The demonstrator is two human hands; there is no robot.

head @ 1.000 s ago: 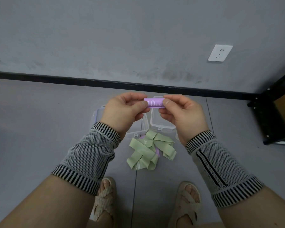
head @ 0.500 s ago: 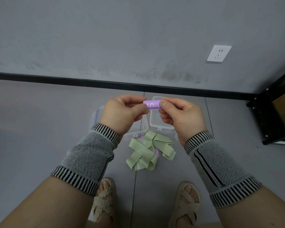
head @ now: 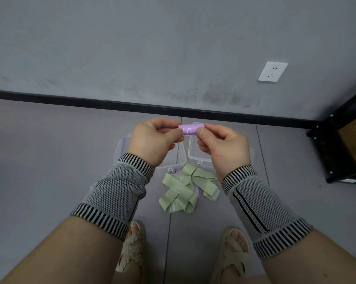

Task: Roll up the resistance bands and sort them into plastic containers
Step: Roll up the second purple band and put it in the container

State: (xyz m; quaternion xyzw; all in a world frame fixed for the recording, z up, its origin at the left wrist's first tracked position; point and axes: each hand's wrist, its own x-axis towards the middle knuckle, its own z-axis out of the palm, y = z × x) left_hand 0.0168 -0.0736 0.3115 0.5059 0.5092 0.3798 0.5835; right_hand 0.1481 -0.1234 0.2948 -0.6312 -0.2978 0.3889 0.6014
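Two hands, left hand [head: 152,140] and right hand [head: 224,146], pinch one purple roll [head: 190,130] | two containers [head: 195,156] | green bands [head: 185,191] piled

- A rolled purple resistance band [head: 191,130], pinched between the left hand [head: 152,140] and the right hand [head: 222,147], is showing white numerals reading "10"; anything printed past them is lying hidden under the right thumb.
- A loose green resistance band [head: 185,188], lying in a heap on the floor, is showing the number "30" in pale print.
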